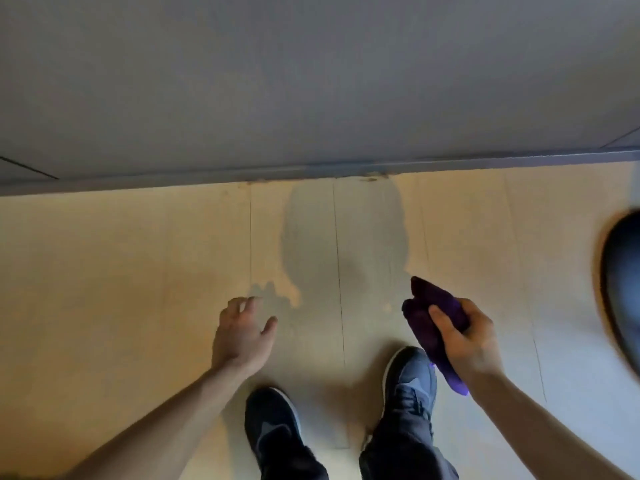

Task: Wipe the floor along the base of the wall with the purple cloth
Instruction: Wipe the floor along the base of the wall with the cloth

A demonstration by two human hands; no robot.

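Observation:
My right hand (464, 337) grips the bunched purple cloth (427, 317) in the air above the floor, right of centre. One end of the cloth sticks out toward the wall, the other hangs down past my wrist. My left hand (242, 332) hovers over the pale wooden floor (138, 271) with fingers spread and nothing in it. The grey wall (311, 81) fills the top of the view. Its grey baseboard (311, 169) runs across where wall and floor meet, well beyond both hands. Small brownish marks sit on the baseboard near the middle.
My two dark sneakers (273, 427) (410, 379) stand on the floor below my hands, toes toward the wall. My shadow falls on the floor between my hands and the baseboard. A dark rounded object (623, 278), blurred, lies at the right edge.

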